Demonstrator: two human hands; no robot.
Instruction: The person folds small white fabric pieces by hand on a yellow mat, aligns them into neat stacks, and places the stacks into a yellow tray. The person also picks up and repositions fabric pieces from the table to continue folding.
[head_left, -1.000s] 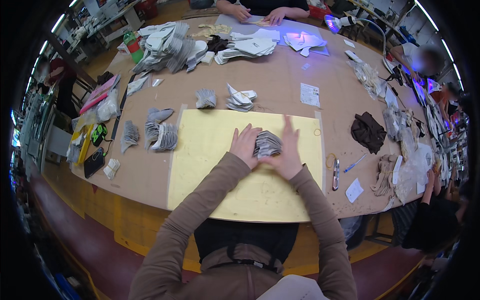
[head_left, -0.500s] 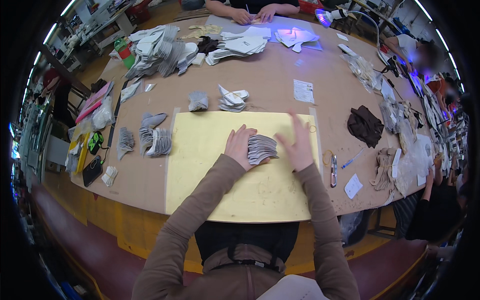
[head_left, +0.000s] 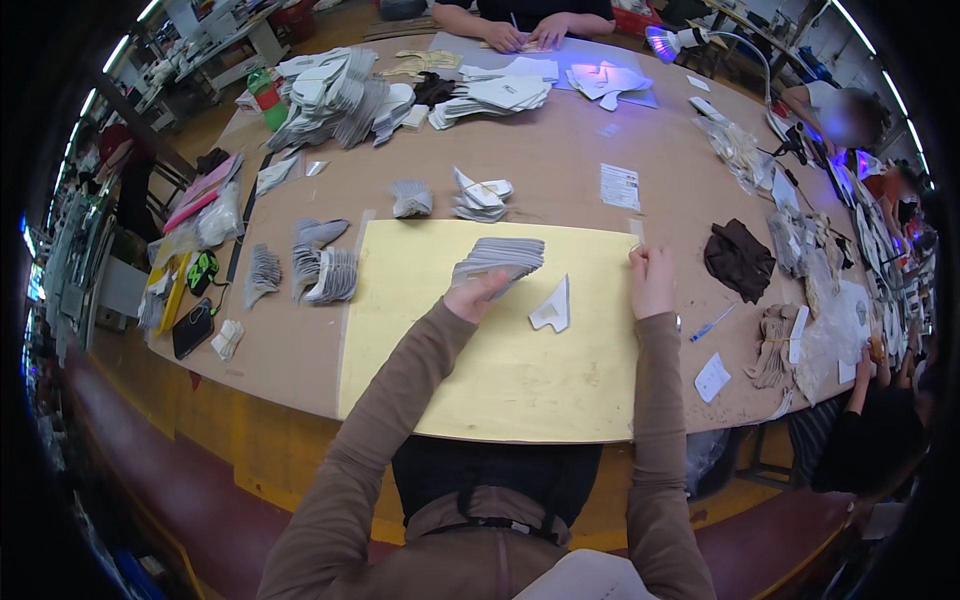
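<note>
My left hand (head_left: 476,294) is closed around a stack of grey-white cut pieces (head_left: 500,258), held tilted over the yellow sheet (head_left: 420,370). A single white, notched piece (head_left: 552,306) lies flat on the sheet, to the right of the stack. My right hand (head_left: 653,282) is at the sheet's right edge with its fingers pinched together. Whatever is between those fingertips is too small to make out.
More bundles of cut pieces (head_left: 330,274) stand left of the sheet, with banded white pieces (head_left: 482,194) behind it. A brown cloth (head_left: 739,260) and a blue pen (head_left: 712,322) lie to the right. Across the table, a person's hands (head_left: 530,36) work near a lamp (head_left: 676,42).
My left hand has turned and lifted the stack slightly left, and one piece now lies apart on the sheet. My right hand has moved right, its spread fingers now pinched.
</note>
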